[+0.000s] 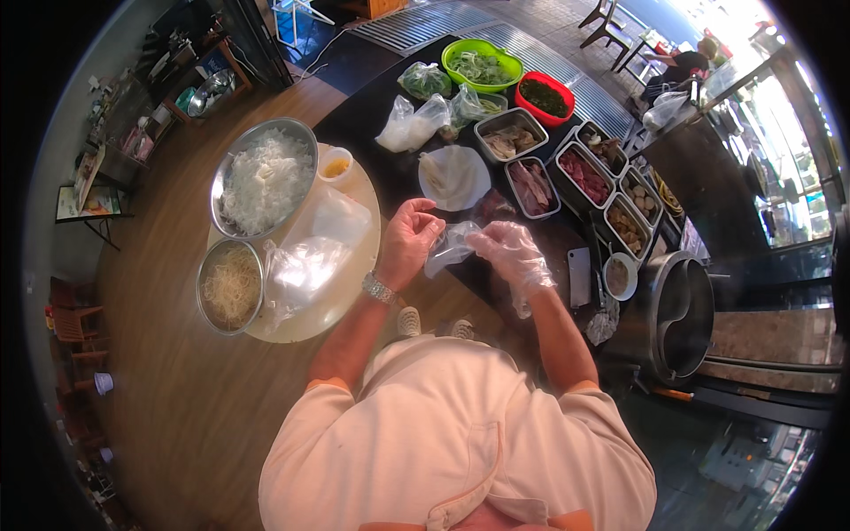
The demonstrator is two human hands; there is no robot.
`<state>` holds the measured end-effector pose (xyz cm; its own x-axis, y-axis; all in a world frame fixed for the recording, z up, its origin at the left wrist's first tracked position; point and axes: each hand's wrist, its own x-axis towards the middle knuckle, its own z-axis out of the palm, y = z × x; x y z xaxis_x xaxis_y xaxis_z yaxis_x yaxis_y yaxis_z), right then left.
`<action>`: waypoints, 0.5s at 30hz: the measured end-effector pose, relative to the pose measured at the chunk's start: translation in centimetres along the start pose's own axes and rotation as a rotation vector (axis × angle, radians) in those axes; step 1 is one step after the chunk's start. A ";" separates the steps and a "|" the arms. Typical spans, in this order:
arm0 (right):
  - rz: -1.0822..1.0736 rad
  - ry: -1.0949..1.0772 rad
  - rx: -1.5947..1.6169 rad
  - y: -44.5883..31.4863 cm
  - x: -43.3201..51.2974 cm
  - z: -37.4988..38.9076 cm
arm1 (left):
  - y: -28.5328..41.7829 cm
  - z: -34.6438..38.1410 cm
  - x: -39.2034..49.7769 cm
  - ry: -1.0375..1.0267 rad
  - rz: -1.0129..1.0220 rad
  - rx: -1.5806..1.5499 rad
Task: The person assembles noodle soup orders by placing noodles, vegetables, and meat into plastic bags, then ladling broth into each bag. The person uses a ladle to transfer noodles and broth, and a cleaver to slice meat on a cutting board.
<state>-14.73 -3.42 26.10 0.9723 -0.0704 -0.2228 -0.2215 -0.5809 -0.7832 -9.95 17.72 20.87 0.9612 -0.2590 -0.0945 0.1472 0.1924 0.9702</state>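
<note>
My left hand [413, 240], bare with a metal-band watch [379, 289] at the wrist, pinches the edge of a thin transparent plastic piece [451, 248]. Whether that is a disposable glove or a small bag I cannot tell. My right hand [510, 251] wears a loose transparent plastic glove and grips the other side of it. The piece hangs crumpled between both hands, above the near edge of the dark table [358, 126]. Just beyond lies a white plate [458, 174] with pale, flat food on it.
Left, a round table [332, 292] holds steel bowls of white noodles [262, 179] and thin yellowish noodles [232, 285]. Metal trays of meat [584, 176], a phone [579, 275] and a divided pot [680, 315] stand right. Green [481, 65] and red [544, 98] baskets hold greens. A person [690, 63] sits far off.
</note>
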 end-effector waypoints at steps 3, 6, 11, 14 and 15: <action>-0.183 0.170 -0.106 -0.1 -0.4 1.3 | 0.0 0.0 0.3 -0.043 0.058 0.085; -0.247 0.267 -0.112 0.0 -0.3 2.9 | -0.2 0.6 0.1 -0.071 0.151 0.251; -0.318 0.483 -0.101 0.5 0.7 3.3 | -0.1 1.3 -0.4 0.020 0.364 0.392; -0.316 0.503 -0.185 0.3 0.7 3.0 | 0.4 1.3 -0.2 0.090 0.679 0.706; -0.256 0.448 -0.208 0.2 0.5 2.9 | 0.5 1.4 -0.4 0.065 0.653 0.733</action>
<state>-14.49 -1.21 24.17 0.9398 -0.2176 0.2635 0.0007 -0.7697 -0.6384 -10.58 16.64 21.68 0.8165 -0.2542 0.5184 -0.5774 -0.3611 0.7323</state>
